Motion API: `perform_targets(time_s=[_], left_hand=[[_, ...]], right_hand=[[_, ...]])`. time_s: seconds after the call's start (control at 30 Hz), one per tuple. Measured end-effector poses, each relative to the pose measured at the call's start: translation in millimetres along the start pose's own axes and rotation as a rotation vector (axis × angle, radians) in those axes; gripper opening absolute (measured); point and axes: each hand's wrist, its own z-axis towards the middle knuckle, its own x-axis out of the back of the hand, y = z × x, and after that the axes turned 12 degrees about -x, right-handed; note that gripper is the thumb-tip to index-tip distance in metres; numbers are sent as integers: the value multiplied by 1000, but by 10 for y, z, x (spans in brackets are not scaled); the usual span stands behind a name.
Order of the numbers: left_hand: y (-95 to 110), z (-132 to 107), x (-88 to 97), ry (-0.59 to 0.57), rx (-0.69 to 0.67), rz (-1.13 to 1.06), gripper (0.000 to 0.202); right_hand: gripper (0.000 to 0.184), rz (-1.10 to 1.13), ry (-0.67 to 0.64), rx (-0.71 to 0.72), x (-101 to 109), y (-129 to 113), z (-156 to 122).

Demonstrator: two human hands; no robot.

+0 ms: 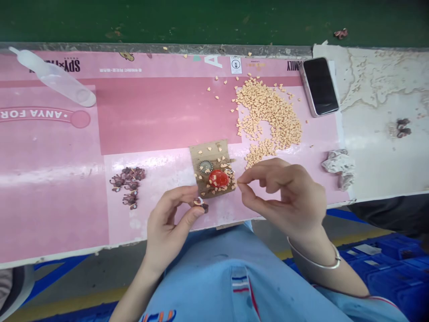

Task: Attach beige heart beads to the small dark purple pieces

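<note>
Head view: brown piece within left hand grip.

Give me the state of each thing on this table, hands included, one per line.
Left hand: pinched shut on a small dark piece.
Right hand: fingertips pinched shut; contents too small to tell.
Phone: face up, screen dark.
Plastic bottle: lying on its side.
Beige bits: loose, scattered pile.
Dark pieces: small heap, untouched.
Tissue: crumpled.
</note>
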Motion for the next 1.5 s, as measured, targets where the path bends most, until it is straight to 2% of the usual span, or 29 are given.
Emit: perform_targets(time_s=[0.13, 0.3, 0.43, 0.6, 0.73, 0.87, 1.0, 1.1, 1.23, 1.33, 1.43, 1.5], left_hand=[[49, 24, -109, 29, 111, -235, 12], [68, 57, -160, 48, 153, -303, 9], [67, 74, -202, 63, 153, -303, 10], [43, 38, -213, 109, 131, -287, 9], [33, 14, -199, 112, 121, -255, 9], [38, 10, -202, 129, 90, -194, 11], [32, 10, -241, 198, -8, -112, 10], [27, 22, -290, 242, -111, -56, 11], [60, 75, -295, 212, -192, 10, 10], [105, 220, -139, 100, -178, 98, 12], [117, 606, 162, -17, -211, 373, 18], [87, 1044, 349, -15, -236, 627, 28]], right_hand=[[40, 273, 45, -184, -92, -63, -108], [39, 518, 5, -373, -137, -71, -179], [40, 664, -30, -410, -156, -121, -159], [40, 768, -104, -380, -216, -173, -154], [40, 663, -89, -290, -257, -165, -178], [39, 381, -43, -86, -236, -163, -182], [27, 42, -9, 168, -194, -186, -201], [19, 9, 28, 223, -223, -190, -227], [23, 139, 47, 173, -275, -165, -218], [26, 189, 36, 47, -191, -49, -195], [23, 121, 204, -164, 18, 247, -228], [14, -47, 307, -290, 162, 516, -295]])
